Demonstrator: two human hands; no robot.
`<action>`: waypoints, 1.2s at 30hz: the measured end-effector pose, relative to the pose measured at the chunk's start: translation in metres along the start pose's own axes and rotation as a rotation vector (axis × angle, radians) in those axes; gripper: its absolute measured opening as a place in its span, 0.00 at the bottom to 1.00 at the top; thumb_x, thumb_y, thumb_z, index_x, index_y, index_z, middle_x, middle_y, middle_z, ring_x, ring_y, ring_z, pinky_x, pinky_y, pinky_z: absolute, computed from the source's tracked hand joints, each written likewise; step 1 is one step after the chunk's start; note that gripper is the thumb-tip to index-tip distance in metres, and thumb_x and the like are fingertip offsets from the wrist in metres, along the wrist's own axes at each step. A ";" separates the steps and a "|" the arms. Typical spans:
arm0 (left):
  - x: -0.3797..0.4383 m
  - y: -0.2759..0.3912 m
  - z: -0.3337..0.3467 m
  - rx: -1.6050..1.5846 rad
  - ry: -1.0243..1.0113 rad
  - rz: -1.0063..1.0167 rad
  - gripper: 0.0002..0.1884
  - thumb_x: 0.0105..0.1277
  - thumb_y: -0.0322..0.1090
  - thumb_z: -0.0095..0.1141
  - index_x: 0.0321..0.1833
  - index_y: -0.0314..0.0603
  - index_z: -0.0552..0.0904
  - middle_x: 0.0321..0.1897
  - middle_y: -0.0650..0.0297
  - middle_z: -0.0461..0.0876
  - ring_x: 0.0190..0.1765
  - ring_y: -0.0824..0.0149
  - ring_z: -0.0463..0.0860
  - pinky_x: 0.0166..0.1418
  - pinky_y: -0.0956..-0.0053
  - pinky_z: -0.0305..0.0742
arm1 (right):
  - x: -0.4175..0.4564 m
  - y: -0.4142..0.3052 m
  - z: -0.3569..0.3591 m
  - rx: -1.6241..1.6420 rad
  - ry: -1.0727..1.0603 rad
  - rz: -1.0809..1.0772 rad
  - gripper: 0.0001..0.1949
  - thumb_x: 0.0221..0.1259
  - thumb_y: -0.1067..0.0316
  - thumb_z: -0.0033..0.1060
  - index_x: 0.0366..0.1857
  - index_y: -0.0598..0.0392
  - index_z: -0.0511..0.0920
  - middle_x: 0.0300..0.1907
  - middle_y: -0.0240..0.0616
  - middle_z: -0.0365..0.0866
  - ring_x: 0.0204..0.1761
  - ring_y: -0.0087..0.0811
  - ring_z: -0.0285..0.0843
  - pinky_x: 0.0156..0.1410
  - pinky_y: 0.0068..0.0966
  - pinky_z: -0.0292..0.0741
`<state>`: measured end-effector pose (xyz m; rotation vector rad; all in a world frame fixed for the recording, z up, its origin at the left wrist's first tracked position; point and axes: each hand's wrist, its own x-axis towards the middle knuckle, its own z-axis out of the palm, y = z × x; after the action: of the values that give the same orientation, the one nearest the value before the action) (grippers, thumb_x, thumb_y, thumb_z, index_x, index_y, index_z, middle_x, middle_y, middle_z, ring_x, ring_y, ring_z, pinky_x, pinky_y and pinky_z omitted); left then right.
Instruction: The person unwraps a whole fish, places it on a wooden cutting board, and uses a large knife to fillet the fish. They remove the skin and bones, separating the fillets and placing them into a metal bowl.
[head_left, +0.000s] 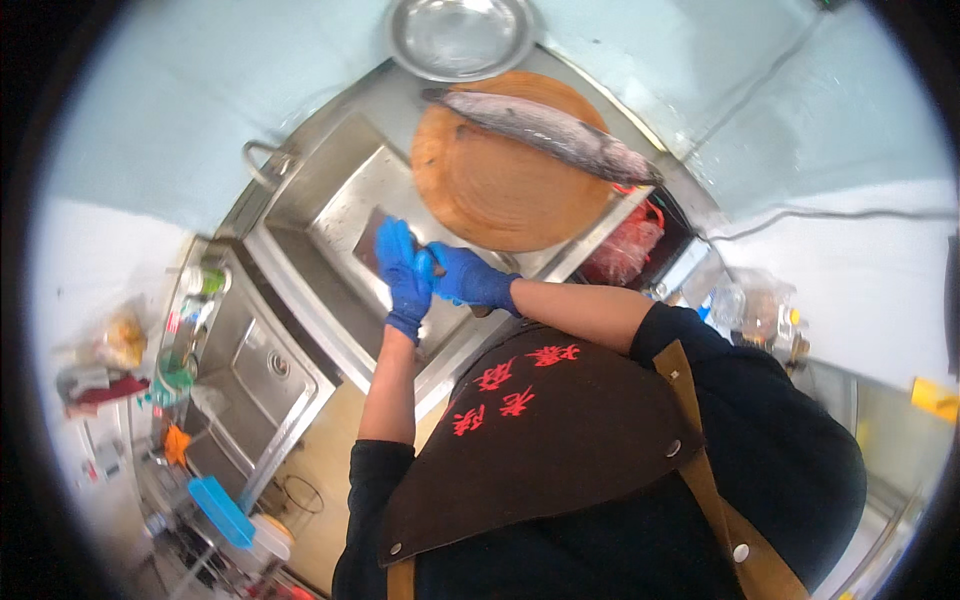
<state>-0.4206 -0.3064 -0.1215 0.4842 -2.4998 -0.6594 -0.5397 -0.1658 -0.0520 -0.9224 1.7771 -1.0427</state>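
Note:
Over the steel sink, my right hand (466, 276), in a blue glove, is closed around the handle of a broad-bladed knife, probably a cleaver (369, 241). My left hand (403, 268), gloved too, lies against the blade, its fingers stretched along it; whether it grips the blade cannot be told. Both hands are close together, left of the lower edge of a round wooden chopping board (510, 202). A whole long fish (551, 133) lies across the upper part of the board, its tail end at the upper left and the other end overhanging the right edge.
The board rests across the steel sink (352, 195), which has a faucet (264, 166) at its left rim. A round metal basin (461, 34) stands beyond the board. Red plastic bags (626, 244) lie right of the sink. A second sink (259, 375) stands at left, with bottles nearby.

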 end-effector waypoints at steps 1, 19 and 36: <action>-0.009 -0.017 0.013 -0.192 0.012 -0.145 0.31 0.74 0.39 0.52 0.77 0.33 0.64 0.78 0.43 0.60 0.79 0.45 0.61 0.81 0.57 0.54 | -0.007 -0.002 -0.012 -0.109 0.016 -0.135 0.20 0.58 0.64 0.59 0.55 0.53 0.73 0.31 0.51 0.82 0.27 0.43 0.83 0.34 0.38 0.78; -0.099 -0.016 0.003 -0.254 -0.002 -0.643 0.32 0.78 0.37 0.54 0.79 0.30 0.59 0.76 0.48 0.66 0.77 0.58 0.66 0.79 0.64 0.58 | -0.151 0.217 -0.407 -0.398 0.784 0.210 0.36 0.58 0.58 0.67 0.73 0.52 0.68 0.61 0.54 0.81 0.61 0.48 0.82 0.64 0.40 0.77; -0.009 0.116 0.021 -0.164 -0.266 -0.579 0.31 0.80 0.37 0.51 0.79 0.29 0.59 0.77 0.48 0.64 0.78 0.58 0.62 0.81 0.63 0.54 | -0.090 0.287 -0.480 -0.151 0.544 0.066 0.33 0.63 0.56 0.67 0.73 0.50 0.68 0.66 0.50 0.78 0.67 0.47 0.77 0.71 0.38 0.72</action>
<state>-0.4486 -0.2003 -0.0783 1.1400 -2.5149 -1.2043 -0.9953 0.1555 -0.1490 -0.6995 2.3428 -1.2066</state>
